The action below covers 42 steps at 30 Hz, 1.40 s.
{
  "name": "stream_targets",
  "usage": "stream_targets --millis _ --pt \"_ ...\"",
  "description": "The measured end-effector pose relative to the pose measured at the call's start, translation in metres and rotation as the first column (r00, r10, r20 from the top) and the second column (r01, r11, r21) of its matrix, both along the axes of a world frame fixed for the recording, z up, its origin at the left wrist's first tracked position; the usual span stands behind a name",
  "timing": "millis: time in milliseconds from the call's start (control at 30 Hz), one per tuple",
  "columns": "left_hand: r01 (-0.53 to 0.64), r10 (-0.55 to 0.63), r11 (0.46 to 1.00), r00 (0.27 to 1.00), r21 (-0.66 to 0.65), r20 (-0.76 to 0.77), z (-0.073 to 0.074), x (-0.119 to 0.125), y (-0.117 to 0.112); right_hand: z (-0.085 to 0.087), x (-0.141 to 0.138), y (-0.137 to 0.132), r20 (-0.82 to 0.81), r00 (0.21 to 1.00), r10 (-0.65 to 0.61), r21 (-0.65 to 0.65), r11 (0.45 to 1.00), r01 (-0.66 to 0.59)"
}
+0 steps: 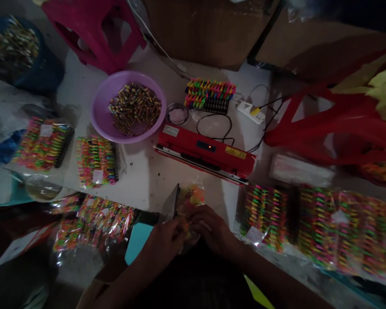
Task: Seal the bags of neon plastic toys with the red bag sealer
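The person's left hand [172, 231] and right hand [212, 227] meet at the near edge of the white counter [138, 171], fingers curled and pinching a clear bag [196, 201] between them. The bag has orange and yellow pieces showing at its far end; the fingers hide much of the rest, and dim light blurs it. Just left of the bag a dark flat piece [172, 201] stands tilted; whether the left hand touches it, I cannot tell.

Beyond the hands lies a long red machine [186, 143], slanting nearer toward the right, with a small orange light glowing on its panel. On its far side sit a black rack [220, 106] bearing rows of bright pieces, a small round dish [177, 115] and, farther right, a white power strip [251, 113].

Left of the machine, a purple basin [98, 111] holds a heap of small sticks [135, 107]. Two wrapped packs [96, 165] lie left of the hands, near the basin; more bagged packs [318, 227] line the right side.
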<state>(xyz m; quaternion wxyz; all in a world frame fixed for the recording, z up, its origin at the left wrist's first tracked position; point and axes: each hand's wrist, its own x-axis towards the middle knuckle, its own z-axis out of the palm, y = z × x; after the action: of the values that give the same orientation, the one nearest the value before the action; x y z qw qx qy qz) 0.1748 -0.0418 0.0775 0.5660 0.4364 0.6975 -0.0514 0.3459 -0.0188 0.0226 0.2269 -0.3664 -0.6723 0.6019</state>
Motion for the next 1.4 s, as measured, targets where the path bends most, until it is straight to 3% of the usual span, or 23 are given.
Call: stream_targets --millis 133,300,400,467,567,633,767,800,867,933,967,1033,1100,1133,1167,1200,1267,1333,1400 --pt "-0.064 0.067 0.996 0.996 0.057 -0.065 -0.008 0.009 -0.007 -0.009 0.003 -0.006 0.021 0.992 -0.127 -0.138 0.982 0.128" --pt "0.133 -0.132 0.991 0.966 -0.013 -0.222 -0.022 0.014 -0.008 -0.034 -0.004 -0.014 0.022 0.981 -0.195 -0.291 0.937 0.193" --pt "0.207 -0.207 0.978 0.95 -0.025 -0.233 -0.038 0.012 -0.007 -0.053 -0.009 -0.022 0.154 0.974 -0.167 -0.364 0.907 0.213" --pt "0.219 -0.214 0.976 0.953 0.002 -0.213 -0.05 0.01 -0.005 -0.066 -0.011 -0.029 0.25 0.956 -0.152 -0.45 0.857 0.253" --pt "0.208 -0.193 0.975 0.967 0.079 -0.165 -0.06 0.009 0.0 -0.077 -0.009 -0.038 0.329 0.917 -0.225 -0.543 0.75 0.379" --pt "0.188 -0.174 0.975 0.977 0.119 -0.121 -0.061 0.009 0.005 -0.075 -0.006 -0.04 0.361 0.894 -0.266 -0.623 0.644 0.444" --pt "0.228 -0.228 0.964 0.974 0.134 -0.014 -0.048 0.008 0.012 -0.055 -0.008 -0.036 0.287 0.955 -0.069 -0.895 0.335 0.293" --pt "0.247 -0.25 0.958 0.968 0.144 0.007 -0.042 0.007 0.011 -0.049 -0.01 -0.034 0.249 0.968 -0.029 -0.927 0.281 0.247" --pt "0.273 -0.281 0.947 0.959 0.167 0.028 -0.029 0.003 0.009 -0.038 -0.017 -0.032 0.183 0.983 -0.015 -0.954 0.238 0.182" --pt "0.289 -0.298 0.935 0.954 0.204 0.014 -0.016 -0.004 0.006 -0.031 -0.021 -0.031 0.132 0.99 -0.05 -0.953 0.267 0.141" --pt "0.292 -0.301 0.928 0.954 0.232 0.0 -0.01 -0.008 0.004 -0.029 -0.02 -0.031 0.126 0.99 -0.058 -0.941 0.31 0.138" --pt "0.3 -0.308 0.906 0.951 0.298 -0.021 -0.001 -0.017 0.0 -0.031 -0.014 -0.029 0.181 0.978 -0.101 -0.845 0.493 0.207" --pt "0.312 -0.323 0.879 0.946 0.361 -0.031 0.005 -0.027 -0.004 -0.041 0.0 -0.026 0.238 0.946 -0.219 -0.61 0.725 0.321" --pt "0.315 -0.328 0.869 0.944 0.383 -0.033 0.007 -0.032 -0.008 -0.049 0.008 -0.024 0.229 0.931 -0.285 -0.473 0.803 0.362" --pt "0.312 -0.327 0.865 0.945 0.394 -0.03 0.008 -0.037 -0.011 -0.057 0.017 -0.022 0.195 0.925 -0.326 -0.37 0.849 0.377" --pt "0.3 -0.319 0.868 0.948 0.395 -0.019 0.008 -0.043 -0.016 -0.067 0.024 -0.021 0.151 0.933 -0.328 -0.327 0.874 0.36" --pt "0.24 -0.27 0.891 0.963 0.385 0.024 0.006 -0.053 -0.024 -0.088 0.032 -0.021 0.071 0.965 -0.253 -0.403 0.877 0.26" --pt "0.126 -0.165 0.923 0.983 0.365 0.077 0.001 -0.061 -0.03 -0.107 0.028 -0.025 -0.012 0.982 -0.188 -0.597 0.789 0.143" --pt "-0.066 0.016 0.946 0.988 0.318 0.156 -0.009 -0.065 -0.027 -0.123 0.014 -0.031 -0.083 0.973 -0.214 -0.769 0.635 0.074"
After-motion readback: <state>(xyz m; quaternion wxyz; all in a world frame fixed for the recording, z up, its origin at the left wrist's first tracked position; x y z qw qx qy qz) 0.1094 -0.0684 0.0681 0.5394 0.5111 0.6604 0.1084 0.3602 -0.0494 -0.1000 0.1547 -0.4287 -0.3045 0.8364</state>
